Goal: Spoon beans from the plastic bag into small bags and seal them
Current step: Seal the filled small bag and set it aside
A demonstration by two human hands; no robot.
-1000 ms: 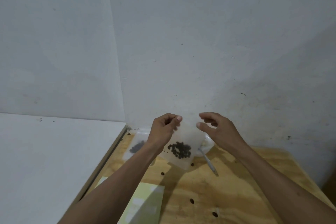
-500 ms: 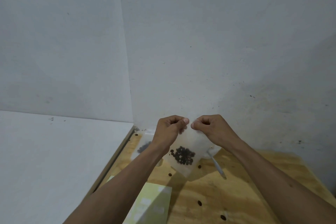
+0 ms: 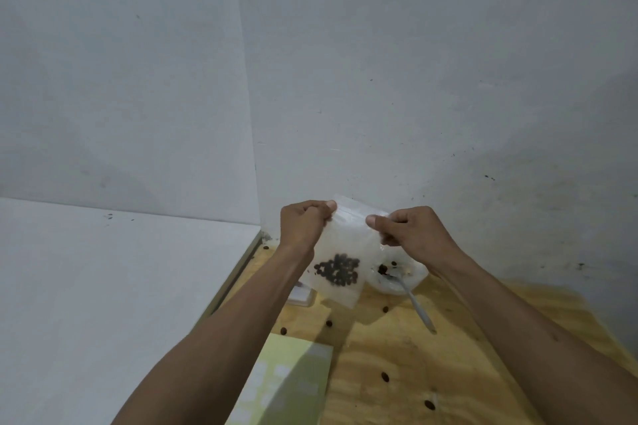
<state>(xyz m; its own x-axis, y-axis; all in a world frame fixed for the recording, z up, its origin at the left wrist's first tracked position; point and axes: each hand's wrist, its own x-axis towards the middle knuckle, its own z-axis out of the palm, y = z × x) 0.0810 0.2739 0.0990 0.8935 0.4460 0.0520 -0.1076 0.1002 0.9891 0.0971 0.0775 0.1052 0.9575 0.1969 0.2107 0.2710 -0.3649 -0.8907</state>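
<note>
Left hand: our left hand (image 3: 303,224) pinches the small bag's (image 3: 341,252) top left corner.
Right hand: our right hand (image 3: 411,229) pinches its top edge, towards the right.
Small bag: held up above the counter (image 3: 466,348), beans (image 3: 337,269) pooled low.
Plastic bag: the plastic bag (image 3: 397,278) lies behind, against the wall, spoon (image 3: 414,300) inside.
Counter edges: left edge meets a white surface (image 3: 103,304); loose beans dot the wood.

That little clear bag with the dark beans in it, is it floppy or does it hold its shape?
Probably floppy: the small clear plastic bag hangs limp from its top edge, pinched by the left hand and right hand. Likely bottom-heavy, since the dark beans have pooled low. It looks light for its size, perhaps slippery too.
</note>
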